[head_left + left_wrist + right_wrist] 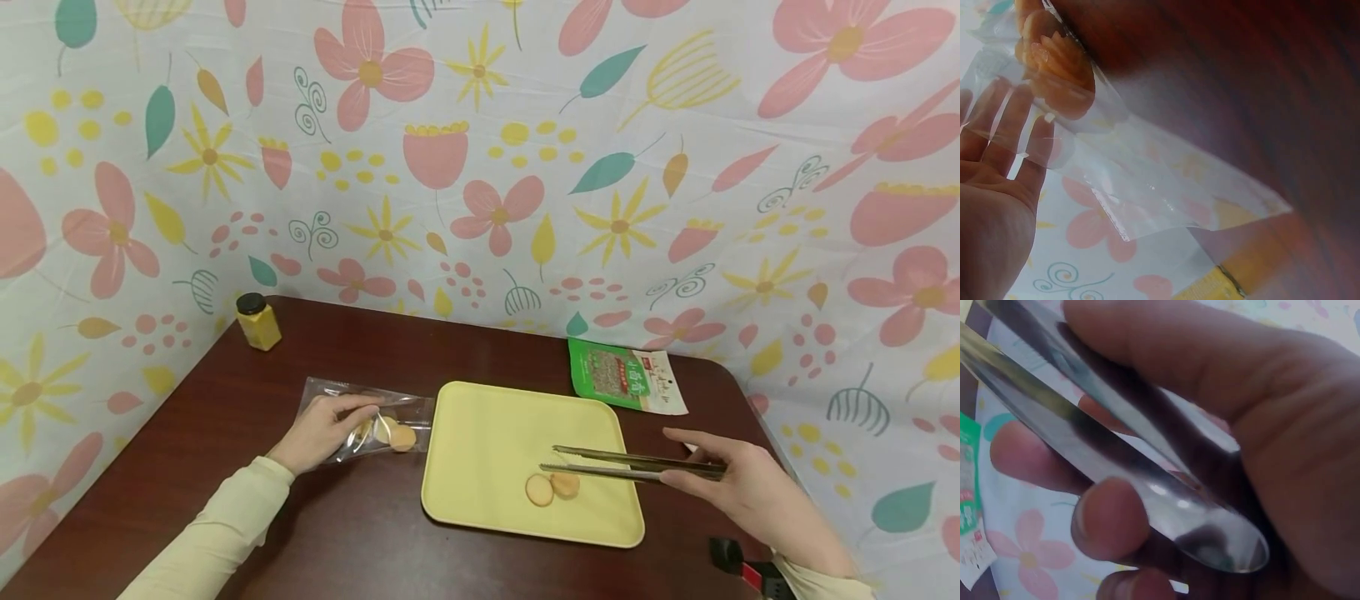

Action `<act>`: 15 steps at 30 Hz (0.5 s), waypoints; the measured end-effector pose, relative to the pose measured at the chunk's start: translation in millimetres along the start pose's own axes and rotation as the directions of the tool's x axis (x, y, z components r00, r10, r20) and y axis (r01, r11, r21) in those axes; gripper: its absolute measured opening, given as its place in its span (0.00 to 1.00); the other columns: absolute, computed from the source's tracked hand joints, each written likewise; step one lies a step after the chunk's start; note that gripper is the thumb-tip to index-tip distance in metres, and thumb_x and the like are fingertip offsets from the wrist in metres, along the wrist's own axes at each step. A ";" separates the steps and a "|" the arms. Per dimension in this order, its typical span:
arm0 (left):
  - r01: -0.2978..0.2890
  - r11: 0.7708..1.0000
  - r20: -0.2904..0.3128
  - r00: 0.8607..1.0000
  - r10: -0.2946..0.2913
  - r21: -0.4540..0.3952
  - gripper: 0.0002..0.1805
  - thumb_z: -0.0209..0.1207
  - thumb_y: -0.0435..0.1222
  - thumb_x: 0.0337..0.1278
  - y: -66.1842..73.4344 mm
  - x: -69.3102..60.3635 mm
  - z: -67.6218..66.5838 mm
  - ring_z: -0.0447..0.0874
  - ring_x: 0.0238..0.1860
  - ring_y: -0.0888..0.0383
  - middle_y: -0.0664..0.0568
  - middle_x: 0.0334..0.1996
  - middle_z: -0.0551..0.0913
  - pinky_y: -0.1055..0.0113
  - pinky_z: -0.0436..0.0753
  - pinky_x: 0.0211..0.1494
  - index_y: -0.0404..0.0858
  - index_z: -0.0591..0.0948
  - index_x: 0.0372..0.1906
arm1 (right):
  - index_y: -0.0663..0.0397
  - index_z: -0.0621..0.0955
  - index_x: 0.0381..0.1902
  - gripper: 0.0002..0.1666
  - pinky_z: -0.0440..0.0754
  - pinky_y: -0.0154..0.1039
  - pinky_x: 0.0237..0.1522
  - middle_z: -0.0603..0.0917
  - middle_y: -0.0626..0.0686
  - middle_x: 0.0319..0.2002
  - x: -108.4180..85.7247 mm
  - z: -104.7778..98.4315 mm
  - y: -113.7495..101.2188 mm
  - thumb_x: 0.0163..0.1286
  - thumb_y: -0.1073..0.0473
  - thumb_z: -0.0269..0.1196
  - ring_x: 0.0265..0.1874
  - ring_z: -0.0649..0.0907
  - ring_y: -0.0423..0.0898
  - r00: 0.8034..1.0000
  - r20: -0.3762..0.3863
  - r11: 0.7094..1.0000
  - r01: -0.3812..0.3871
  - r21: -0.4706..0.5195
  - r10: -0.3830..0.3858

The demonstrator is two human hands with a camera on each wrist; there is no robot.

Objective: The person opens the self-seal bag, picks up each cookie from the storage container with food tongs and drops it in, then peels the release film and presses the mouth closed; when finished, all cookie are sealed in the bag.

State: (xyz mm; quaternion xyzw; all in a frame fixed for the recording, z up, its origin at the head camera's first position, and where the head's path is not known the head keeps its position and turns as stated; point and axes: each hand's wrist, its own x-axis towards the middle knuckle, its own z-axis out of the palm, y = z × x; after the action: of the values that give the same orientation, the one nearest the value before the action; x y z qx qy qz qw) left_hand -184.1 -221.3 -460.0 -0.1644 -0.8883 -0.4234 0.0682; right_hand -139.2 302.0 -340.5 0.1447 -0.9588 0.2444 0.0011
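My left hand lies at a clear plastic bag left of the yellow tray; several round biscuits are inside. In the left wrist view, fairly straight fingers of this hand show partly through the film, near the biscuits. Metal tongs are held between thumb and fingers of my right hand, their tips apart above the tray. Two biscuits lie on it, just below the tips. The right wrist view shows this hand gripping the tongs near their joined end.
A yellow jar with a black lid stands at the table's back left. Behind the tray's right corner lies a green and white packet. A black and red object is at the lower right. Floral cloth hangs behind the table.
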 end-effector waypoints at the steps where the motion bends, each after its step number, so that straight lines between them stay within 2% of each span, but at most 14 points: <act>1: 0.003 1.000 0.001 1.000 -0.003 -0.004 0.18 0.55 0.50 0.68 -0.1 -0.2 -0.1 0.67 0.20 0.67 0.56 0.43 0.86 0.67 0.74 0.35 0.49 0.84 0.55 | 0.46 0.80 0.59 0.34 0.75 0.33 0.27 0.83 0.43 0.36 -1.3 -1.2 1.3 0.56 0.40 0.71 0.31 0.79 0.33 1.000 -0.004 1.000 -0.004 -0.006 0.004; 2: 0.003 1.000 0.002 1.000 -0.003 -0.007 0.18 0.55 0.50 0.68 -0.5 -0.2 -0.1 0.66 0.18 0.68 0.56 0.39 0.86 0.68 0.74 0.33 0.49 0.84 0.55 | 0.47 0.80 0.59 0.35 0.75 0.33 0.27 0.83 0.44 0.36 -2.6 -2.1 2.4 0.56 0.41 0.71 0.31 0.79 0.33 1.000 -0.007 1.000 -0.005 -0.003 0.005; 5: -0.001 1.000 0.001 1.000 0.001 -0.014 0.18 0.56 0.50 0.68 -1.3 -0.5 0.0 0.60 0.14 0.68 0.56 0.38 0.86 0.67 0.74 0.33 0.49 0.84 0.55 | 0.47 0.79 0.60 0.34 0.75 0.33 0.28 0.83 0.44 0.35 -6.6 -5.4 4.7 0.57 0.42 0.71 0.31 0.79 0.34 1.000 -0.012 1.000 -0.013 0.006 0.013; 7: -0.012 1.000 -0.002 1.000 0.012 -0.012 0.18 0.56 0.50 0.68 -1.8 -0.3 0.1 0.61 0.15 0.67 0.58 0.40 0.86 0.66 0.74 0.37 0.49 0.84 0.54 | 0.46 0.78 0.61 0.35 0.74 0.33 0.28 0.83 0.45 0.35 -9.1 -8.0 5.1 0.58 0.41 0.70 0.30 0.79 0.35 0.999 0.007 0.999 -0.043 0.019 0.043; 9: -0.017 1.000 -0.003 1.000 0.017 -0.013 0.17 0.56 0.49 0.68 -2.2 0.1 0.2 0.61 0.15 0.68 0.58 0.40 0.86 0.66 0.74 0.37 0.48 0.84 0.54 | 0.45 0.77 0.62 0.36 0.72 0.33 0.27 0.83 0.47 0.36 -11.3 -10.5 5.1 0.58 0.39 0.70 0.26 0.77 0.36 0.997 0.020 0.997 -0.073 0.007 0.072; 13: -0.010 1.000 0.007 1.000 0.010 -0.030 0.17 0.56 0.49 0.68 -2.8 0.4 -0.1 0.56 0.11 0.69 0.55 0.25 0.81 0.68 0.73 0.30 0.48 0.84 0.55 | 0.45 0.76 0.63 0.39 0.69 0.33 0.25 0.80 0.49 0.39 -13.8 -13.6 4.4 0.57 0.35 0.69 0.22 0.73 0.36 0.991 0.057 0.992 -0.124 -0.019 0.125; 15: -0.010 0.999 0.008 1.000 0.010 -0.033 0.18 0.56 0.49 0.68 -3.3 0.4 -0.1 0.54 0.10 0.70 0.55 0.26 0.81 0.68 0.73 0.28 0.48 0.84 0.55 | 0.47 0.76 0.63 0.39 0.69 0.33 0.25 0.80 0.49 0.38 -14.4 -13.8 4.6 0.57 0.37 0.69 0.20 0.72 0.36 0.991 0.061 0.993 -0.117 -0.020 0.118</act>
State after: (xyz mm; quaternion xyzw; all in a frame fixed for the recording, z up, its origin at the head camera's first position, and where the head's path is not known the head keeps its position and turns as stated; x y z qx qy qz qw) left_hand -185.6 -223.3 -462.3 -0.1717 -0.8807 -0.4369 0.0640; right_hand -127.7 316.4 -331.6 0.0955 -0.9672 0.2316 -0.0417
